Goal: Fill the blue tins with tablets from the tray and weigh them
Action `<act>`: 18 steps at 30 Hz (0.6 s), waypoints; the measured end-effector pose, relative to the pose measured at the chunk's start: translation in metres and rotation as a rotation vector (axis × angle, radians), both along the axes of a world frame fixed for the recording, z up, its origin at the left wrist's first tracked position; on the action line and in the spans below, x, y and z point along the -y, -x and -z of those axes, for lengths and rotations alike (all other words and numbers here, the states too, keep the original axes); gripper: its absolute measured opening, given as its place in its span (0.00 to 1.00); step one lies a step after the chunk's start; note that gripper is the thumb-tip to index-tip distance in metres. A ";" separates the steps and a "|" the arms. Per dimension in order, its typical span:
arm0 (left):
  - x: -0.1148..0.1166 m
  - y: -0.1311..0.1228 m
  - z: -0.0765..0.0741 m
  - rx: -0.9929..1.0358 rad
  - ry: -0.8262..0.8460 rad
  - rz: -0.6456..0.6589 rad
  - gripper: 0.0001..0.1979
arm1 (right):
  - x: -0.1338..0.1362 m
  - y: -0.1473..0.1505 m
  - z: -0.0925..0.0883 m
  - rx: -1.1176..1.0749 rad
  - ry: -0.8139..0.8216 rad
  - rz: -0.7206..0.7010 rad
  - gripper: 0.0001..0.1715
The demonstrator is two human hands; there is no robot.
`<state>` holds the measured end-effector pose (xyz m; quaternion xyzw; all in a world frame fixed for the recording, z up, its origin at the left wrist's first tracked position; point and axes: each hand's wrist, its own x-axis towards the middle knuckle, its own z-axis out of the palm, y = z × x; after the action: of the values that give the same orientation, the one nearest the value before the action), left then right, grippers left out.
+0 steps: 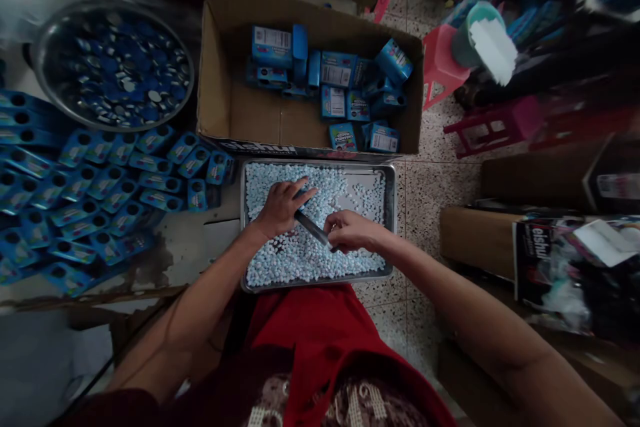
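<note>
A shallow metal tray (pixel 393 213) in front of me holds a layer of small pale blue and whitish candies (pixel 285 270). Across the candies slants a narrow, dark grey bar-like tool (pixel 313 227); its exact kind does not show. My left hand (pixel 281 208) is at the tool's upper left end, fingers stretched to either side of it, with a dark part visible between them. At the lower right end, my right hand (pixel 350 230) is closed, thumb and fingers bent around the tool. Its fingertips are partly hidden.
Beyond the tray stands an open cardboard box (pixel 250 123) with several blue cartons (pixel 336 70). At left, a metal bowl (pixel 189 80) holds blue-and-silver round lids, near rows of blue cartons with round holes (pixel 115 203). Pink stools (pixel 443 57) stand on the speckled floor (pixel 425 180) at right.
</note>
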<state>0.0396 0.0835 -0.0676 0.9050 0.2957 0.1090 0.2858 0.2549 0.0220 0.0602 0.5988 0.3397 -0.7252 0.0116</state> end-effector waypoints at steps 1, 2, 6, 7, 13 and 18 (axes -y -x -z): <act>-0.010 -0.004 0.000 0.015 0.035 0.084 0.39 | 0.003 -0.007 -0.001 -0.039 0.002 0.008 0.07; -0.019 -0.007 0.001 0.034 0.083 0.152 0.38 | 0.009 -0.016 -0.002 -0.076 -0.007 0.017 0.08; -0.045 -0.011 0.003 0.061 0.283 0.273 0.42 | 0.062 -0.059 0.010 0.165 -0.255 0.020 0.13; -0.049 -0.008 0.002 0.042 0.307 0.293 0.45 | 0.078 -0.067 0.018 0.349 -0.326 0.010 0.13; -0.057 0.026 0.003 -0.128 0.225 0.368 0.35 | 0.102 -0.077 0.086 1.093 -0.286 -0.186 0.12; -0.034 0.056 0.013 -0.098 0.148 0.008 0.14 | 0.071 -0.040 0.131 0.925 -0.411 -0.282 0.16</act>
<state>-0.0164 0.1173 -0.0806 0.8869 0.3129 0.0411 0.3373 0.2946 -0.0490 -0.0708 0.7947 0.5116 -0.2951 0.1400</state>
